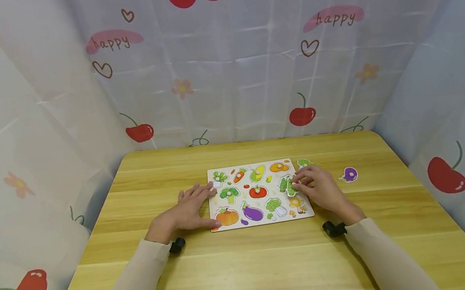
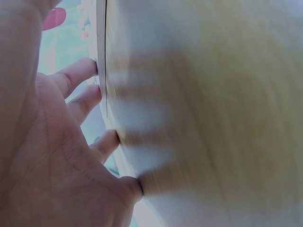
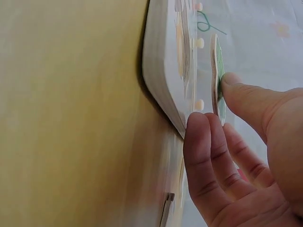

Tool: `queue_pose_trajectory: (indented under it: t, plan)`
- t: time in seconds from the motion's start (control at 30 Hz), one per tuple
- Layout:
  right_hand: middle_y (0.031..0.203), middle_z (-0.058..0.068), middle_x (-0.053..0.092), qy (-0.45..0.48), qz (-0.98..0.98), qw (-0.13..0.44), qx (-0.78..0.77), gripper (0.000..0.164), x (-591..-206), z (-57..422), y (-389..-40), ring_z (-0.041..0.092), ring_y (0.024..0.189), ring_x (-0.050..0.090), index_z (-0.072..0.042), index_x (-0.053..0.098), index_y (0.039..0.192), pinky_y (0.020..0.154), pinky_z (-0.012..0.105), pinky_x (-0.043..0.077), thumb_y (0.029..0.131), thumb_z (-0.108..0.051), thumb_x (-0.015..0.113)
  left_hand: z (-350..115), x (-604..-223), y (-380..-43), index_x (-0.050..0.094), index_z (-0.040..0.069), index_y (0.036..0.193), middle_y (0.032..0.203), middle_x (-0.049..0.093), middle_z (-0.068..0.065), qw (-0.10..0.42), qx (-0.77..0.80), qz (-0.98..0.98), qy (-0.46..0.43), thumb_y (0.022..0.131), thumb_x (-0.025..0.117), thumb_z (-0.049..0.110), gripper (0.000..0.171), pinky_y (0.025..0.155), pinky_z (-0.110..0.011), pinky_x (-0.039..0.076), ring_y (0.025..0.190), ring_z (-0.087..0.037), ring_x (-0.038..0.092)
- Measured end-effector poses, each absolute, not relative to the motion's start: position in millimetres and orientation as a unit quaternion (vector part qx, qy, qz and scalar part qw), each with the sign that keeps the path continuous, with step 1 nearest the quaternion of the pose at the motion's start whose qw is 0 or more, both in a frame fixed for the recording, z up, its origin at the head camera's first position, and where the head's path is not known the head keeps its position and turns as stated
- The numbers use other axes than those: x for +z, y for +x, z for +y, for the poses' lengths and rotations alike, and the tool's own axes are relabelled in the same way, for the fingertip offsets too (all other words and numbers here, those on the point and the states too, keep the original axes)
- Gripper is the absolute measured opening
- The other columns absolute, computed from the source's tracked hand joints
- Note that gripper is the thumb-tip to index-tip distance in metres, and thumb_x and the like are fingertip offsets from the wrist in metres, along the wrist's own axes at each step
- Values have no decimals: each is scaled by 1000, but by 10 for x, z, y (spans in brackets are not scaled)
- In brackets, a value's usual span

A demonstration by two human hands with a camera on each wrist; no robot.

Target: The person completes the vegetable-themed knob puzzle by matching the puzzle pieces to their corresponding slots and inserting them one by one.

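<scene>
A thin wooden puzzle piece with a green vegetable picture (image 1: 290,187) is pinched in my right hand (image 1: 321,189), over the right part of a vegetable puzzle board (image 1: 272,184). In the right wrist view, the piece (image 3: 216,75) stands on edge above the board, with the thumb on its green face. My left hand (image 1: 188,211) rests at the board's left edge, fingers spread. The left wrist view shows that hand's fingertips (image 2: 97,92) touching the board's edge and the table. Several knobbed pieces, among them a tomato (image 1: 258,192) and an eggplant (image 1: 253,212), are on the board.
On the table (image 1: 250,271), a round purple vegetable piece (image 1: 349,174) lies right of the board. Another green-topped piece (image 1: 304,162) lies by the board's upper right corner, partly behind my right hand. A cherry-print curtain (image 1: 226,101) surrounds the table's back and sides.
</scene>
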State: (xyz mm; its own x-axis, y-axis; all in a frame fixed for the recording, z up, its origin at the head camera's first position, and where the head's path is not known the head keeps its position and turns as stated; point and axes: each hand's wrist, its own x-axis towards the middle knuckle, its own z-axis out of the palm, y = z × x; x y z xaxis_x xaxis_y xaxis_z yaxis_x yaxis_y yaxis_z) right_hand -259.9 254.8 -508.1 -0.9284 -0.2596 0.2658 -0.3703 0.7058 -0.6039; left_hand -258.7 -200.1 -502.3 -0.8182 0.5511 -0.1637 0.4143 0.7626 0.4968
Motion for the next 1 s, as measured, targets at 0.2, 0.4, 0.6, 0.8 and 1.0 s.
queue_pose_trajectory:
  t: [0.2, 0.4, 0.6, 0.8, 1.0]
  plan:
    - [140, 21, 74, 162, -923, 71, 341, 14, -5066, 2503, -2623, 37, 110, 82, -4, 86, 120, 96, 57, 72, 109, -13, 84, -2004, -5023, -2587, 39, 16, 183, 197, 21, -9, 155, 223, 927, 257, 98, 88, 66, 110, 139, -89, 3, 183, -53, 10]
    - [137, 21, 74, 158, -926, 69, 336, 13, -5075, 2485, -2663, 37, 109, 82, -6, 87, 119, 97, 57, 71, 108, -13, 85, -2009, -5012, -2581, 39, 15, 183, 197, 22, -10, 153, 228, 926, 258, 98, 88, 65, 111, 139, -90, 4, 183, -53, 11]
    - [135, 19, 75, 152, -931, 63, 325, 11, -5083, 2468, -2698, 32, 105, 80, -8, 87, 117, 92, 45, 70, 108, -15, 85, -2007, -5013, -2591, 39, 15, 183, 197, 23, -10, 150, 226, 927, 259, 98, 88, 66, 111, 138, -91, 5, 183, -53, 11]
    - [134, 19, 75, 146, -934, 52, 323, 9, -5075, 2450, -2710, 26, 100, 75, -10, 87, 116, 86, 32, 62, 108, -14, 85, -2004, -5009, -2582, 39, 15, 183, 197, 23, -10, 153, 229, 926, 257, 98, 89, 66, 111, 138, -91, 4, 183, -53, 11]
    - [135, 19, 75, 136, -936, 40, 322, 10, -5059, 2425, -2731, 25, 98, 70, -11, 88, 116, 87, 34, 57, 109, -16, 85, -2007, -5012, -2581, 39, 14, 183, 197, 23, -11, 152, 233, 926, 257, 98, 89, 65, 110, 138, -90, 3, 183, -53, 11]
